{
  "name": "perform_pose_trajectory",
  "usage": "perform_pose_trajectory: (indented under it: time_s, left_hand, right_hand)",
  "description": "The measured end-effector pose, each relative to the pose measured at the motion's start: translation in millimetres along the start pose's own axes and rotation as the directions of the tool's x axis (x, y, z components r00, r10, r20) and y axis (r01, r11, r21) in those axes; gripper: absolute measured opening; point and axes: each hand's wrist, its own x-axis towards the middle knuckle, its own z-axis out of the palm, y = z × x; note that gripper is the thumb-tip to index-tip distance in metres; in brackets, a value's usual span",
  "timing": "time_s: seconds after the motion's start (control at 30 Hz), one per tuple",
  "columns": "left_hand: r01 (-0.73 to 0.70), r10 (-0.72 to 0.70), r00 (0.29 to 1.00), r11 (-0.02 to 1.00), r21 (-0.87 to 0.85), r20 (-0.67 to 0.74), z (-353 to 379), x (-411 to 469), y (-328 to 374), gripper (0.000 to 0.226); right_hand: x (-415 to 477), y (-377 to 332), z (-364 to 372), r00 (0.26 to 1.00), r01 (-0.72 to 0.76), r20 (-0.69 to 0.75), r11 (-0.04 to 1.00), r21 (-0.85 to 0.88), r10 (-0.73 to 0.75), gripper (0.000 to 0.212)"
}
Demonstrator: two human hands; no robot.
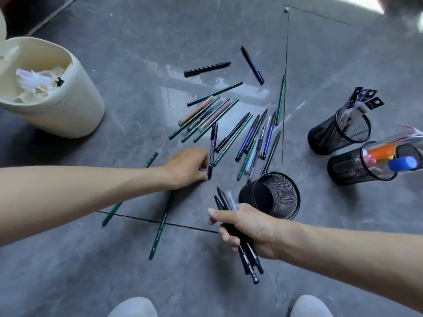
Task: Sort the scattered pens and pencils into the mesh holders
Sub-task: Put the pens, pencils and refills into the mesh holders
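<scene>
Several pens and green pencils (219, 120) lie scattered on the grey tiled floor. My left hand (186, 167) reaches in from the left and pinches the lower end of a black marker pen (212, 147) that still rests on the floor. My right hand (246, 227) grips a bundle of dark pens (248, 255), tips pointing up and away. Just beyond that hand stands an empty black mesh holder (272, 195). Two more mesh holders stand to the right: one (338, 131) with packaged refills, one (357, 163) with markers and highlighters.
A cream waste bin (68, 106) with crumpled paper stands at the left. Two green pencils (160, 225) lie near the tile joint below my left arm. A black pen (207, 69) and a blue pen (251, 64) lie farther off. My two shoe tips (132, 307) show at the bottom edge.
</scene>
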Motion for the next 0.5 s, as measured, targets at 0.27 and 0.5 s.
perform_pose_trajectory:
  time_s: [0.27, 0.5]
  left_hand:
    - [0.014, -0.009, 0.997, 0.998, 0.062, -0.079, 11.7, 1.5, 5.6, 0.015]
    - [0.056, -0.047, 0.974, 0.998, 0.034, -0.221, 24.0, -3.6, -1.7, 0.019]
  right_hand:
    - [7.0, -2.7, -0.7, 0.995, 0.043, -0.094, 0.999, 0.029, -0.041, 0.018]
    - [6.1, -12.8, 10.9, 0.994, 0.048, -0.098, 0.999, -0.017, -0.050, 0.017]
